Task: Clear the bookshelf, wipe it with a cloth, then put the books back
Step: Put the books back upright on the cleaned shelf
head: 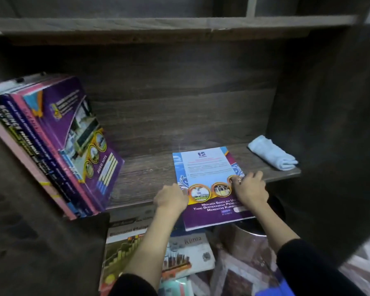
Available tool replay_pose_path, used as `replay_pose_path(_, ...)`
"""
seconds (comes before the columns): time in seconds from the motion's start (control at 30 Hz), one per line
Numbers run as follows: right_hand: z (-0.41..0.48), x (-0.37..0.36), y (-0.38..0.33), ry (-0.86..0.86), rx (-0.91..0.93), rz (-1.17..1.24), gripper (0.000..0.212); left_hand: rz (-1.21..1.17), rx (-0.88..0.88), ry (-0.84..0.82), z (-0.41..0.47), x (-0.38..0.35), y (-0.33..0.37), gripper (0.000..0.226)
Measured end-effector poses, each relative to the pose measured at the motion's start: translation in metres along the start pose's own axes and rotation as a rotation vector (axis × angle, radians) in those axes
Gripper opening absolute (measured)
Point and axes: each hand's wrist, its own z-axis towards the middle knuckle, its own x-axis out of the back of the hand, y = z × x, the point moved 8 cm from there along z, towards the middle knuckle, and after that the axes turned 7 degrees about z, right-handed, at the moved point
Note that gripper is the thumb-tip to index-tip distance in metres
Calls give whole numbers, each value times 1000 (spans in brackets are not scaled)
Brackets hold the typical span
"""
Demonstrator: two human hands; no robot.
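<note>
A purple and blue book (207, 167) lies flat on the dark wooden shelf (145, 174), its near end sticking out past the front edge. My left hand (171, 198) grips the book's left edge. My right hand (251, 189) lies on its right side with fingers curled at the edge. Several books (58, 146) lean against the left wall of the shelf, a purple one in front. A folded light blue cloth (271, 152) sits at the right end of the shelf.
Below the shelf several books (186, 253) lie in a loose pile on the floor. A round metal container (250, 229) stands under the held book. The dark right side panel (329, 135) and an upper shelf board (158, 24) close in the compartment.
</note>
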Motion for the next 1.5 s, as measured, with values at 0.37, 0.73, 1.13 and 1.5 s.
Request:
replay_pose_path(0.37,5,-5,13,-188,-217,417,56,-386,39,-60,8,-27,0,43)
replay_pose_path(0.73,-22,16,-22,-423,-107,906,28,-495,-15,110,2,-14,-5,36)
replay_pose_path(1.13,-60,75,-106,-179,195,1190,28,-784,-10,195,32,32,-51,37)
replay_pose_path(1.5,-155,43,-200,14,579,902,38,-1274,-261,575,-33,217,-57,76)
